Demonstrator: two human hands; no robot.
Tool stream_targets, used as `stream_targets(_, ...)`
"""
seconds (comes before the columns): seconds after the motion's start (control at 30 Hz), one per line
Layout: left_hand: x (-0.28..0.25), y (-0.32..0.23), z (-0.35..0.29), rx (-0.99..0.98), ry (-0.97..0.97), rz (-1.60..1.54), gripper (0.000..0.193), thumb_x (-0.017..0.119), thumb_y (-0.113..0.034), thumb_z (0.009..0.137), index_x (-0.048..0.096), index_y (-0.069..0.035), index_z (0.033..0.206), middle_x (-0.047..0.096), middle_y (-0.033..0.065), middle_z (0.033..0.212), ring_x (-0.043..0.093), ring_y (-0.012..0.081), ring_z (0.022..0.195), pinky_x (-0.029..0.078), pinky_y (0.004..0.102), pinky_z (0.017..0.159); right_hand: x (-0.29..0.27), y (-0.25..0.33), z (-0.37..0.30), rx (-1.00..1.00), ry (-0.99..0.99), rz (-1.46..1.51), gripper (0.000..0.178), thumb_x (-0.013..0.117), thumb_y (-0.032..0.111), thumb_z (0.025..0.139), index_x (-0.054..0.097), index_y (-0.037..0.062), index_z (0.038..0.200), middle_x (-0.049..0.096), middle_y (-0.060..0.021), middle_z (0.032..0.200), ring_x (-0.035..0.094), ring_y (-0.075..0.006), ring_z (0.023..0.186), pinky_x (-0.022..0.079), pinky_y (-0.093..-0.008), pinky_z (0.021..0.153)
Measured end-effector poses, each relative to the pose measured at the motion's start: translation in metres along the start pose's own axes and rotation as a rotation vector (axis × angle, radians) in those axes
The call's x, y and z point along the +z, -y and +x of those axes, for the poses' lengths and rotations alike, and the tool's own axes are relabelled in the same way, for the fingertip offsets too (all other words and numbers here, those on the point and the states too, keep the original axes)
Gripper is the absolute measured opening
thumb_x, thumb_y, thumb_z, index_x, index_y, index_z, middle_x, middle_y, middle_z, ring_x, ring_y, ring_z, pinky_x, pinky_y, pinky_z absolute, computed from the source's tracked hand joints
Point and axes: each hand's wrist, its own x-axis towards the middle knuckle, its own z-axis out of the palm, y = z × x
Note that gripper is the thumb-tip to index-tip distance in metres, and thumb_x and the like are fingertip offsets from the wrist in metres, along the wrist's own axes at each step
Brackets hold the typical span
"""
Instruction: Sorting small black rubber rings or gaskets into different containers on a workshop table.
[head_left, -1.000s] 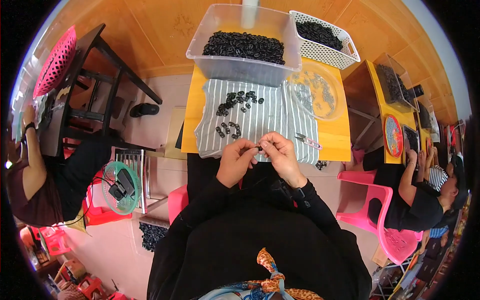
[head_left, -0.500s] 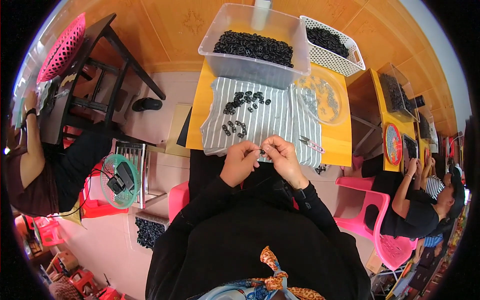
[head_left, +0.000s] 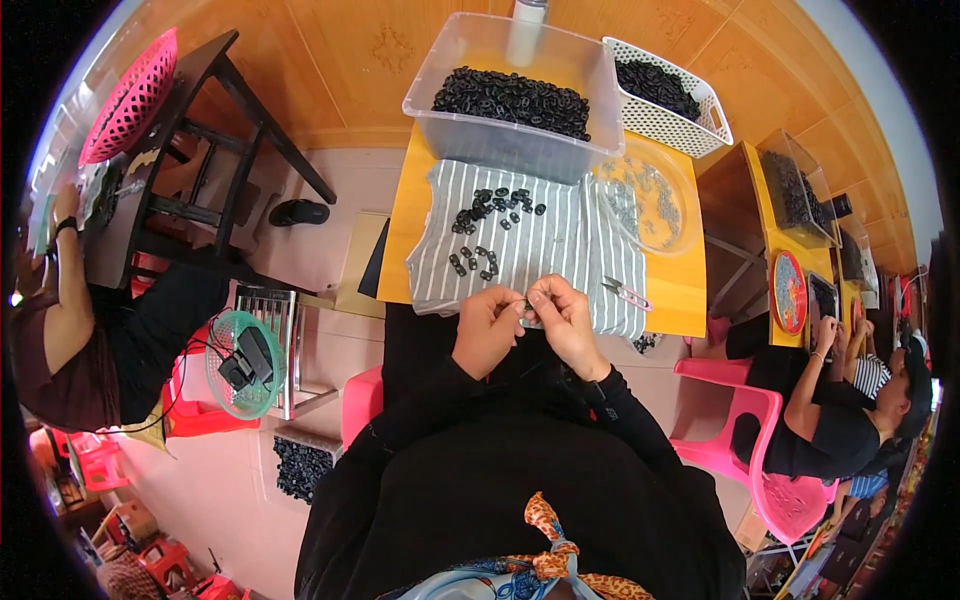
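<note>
My left hand (head_left: 487,332) and my right hand (head_left: 570,332) meet at the near edge of a grey-and-white striped cloth (head_left: 565,235). Their fingertips pinch together on a small black part (head_left: 527,306), mostly covered by the fingers. Ahead on the cloth lie a small group of black oval parts (head_left: 487,268) and a larger loose pile of the same kind (head_left: 490,205). Right of my right hand rest small thread snips (head_left: 628,293) with a pink handle.
A clear bin (head_left: 500,140) of black parts stands at the table's back, beside a white perforated basket (head_left: 712,118). A round clear tray (head_left: 690,225) holds tiny pieces. People work at both sides. A pink chair (head_left: 755,430) stands right, a green basket (head_left: 212,385) left.
The view has shifted slightly. Both hands stay together at the cloth's edge, but their fingertips have changed position and less of the black part shows between them.
</note>
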Motion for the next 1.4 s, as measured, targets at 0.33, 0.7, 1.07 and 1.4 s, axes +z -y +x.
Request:
stream_targets(0.33,-0.001,0.001,0.013,-0.024,0.014,0.044,0.010,0.054,-0.006,0.083,0.057,0.002,0.079,0.056,0.0044,0.064,0.054,0.0083,0.053,0.042,0.0210,0.043,-0.009,-0.010,0.014,-0.010,0.027,-0.032,0.010,0.049,0.008,0.091,0.051,0.0021,0.083,0.052,0.0005,0.073,0.050,-0.0051,0.065,0.042,-0.0195,0.059)
stream_targets(0.7,-0.006,0.005,0.037,0.013,0.057,-0.057,0.010,0.055,-0.006,0.083,0.058,0.004,0.084,0.056,0.0042,0.065,0.055,0.0086,0.053,0.042,0.0208,0.043,-0.019,-0.007,0.012,0.027,-0.069,0.118,0.009,0.053,0.009,0.089,0.056,0.0005,0.090,0.057,-0.0001,0.073,0.050,-0.0056,0.061,0.042,-0.0200,0.054)
stream_targets(1.07,0.009,0.023,0.042,0.150,-0.011,-0.201,0.010,0.060,-0.001,0.081,0.063,0.003,0.090,0.061,0.0049,0.072,0.056,0.0085,0.059,0.045,0.0206,0.052,0.005,-0.008,0.017,-0.459,-0.388,-0.547,0.003,0.057,-0.003,0.076,0.057,-0.0008,0.078,0.052,-0.0118,0.069,0.052,-0.0265,0.058,0.041,-0.0336,0.052)
stream_targets(1.4,-0.005,0.024,0.052,0.087,0.073,-0.285,0.010,0.058,-0.003,0.084,0.061,0.003,0.091,0.061,0.0049,0.074,0.056,0.0093,0.060,0.044,0.0212,0.053,-0.004,0.001,0.017,-0.494,-0.148,-0.541,0.012,0.053,-0.008,0.073,0.057,-0.0013,0.082,0.052,-0.0131,0.073,0.053,-0.0274,0.059,0.041,-0.0332,0.052)
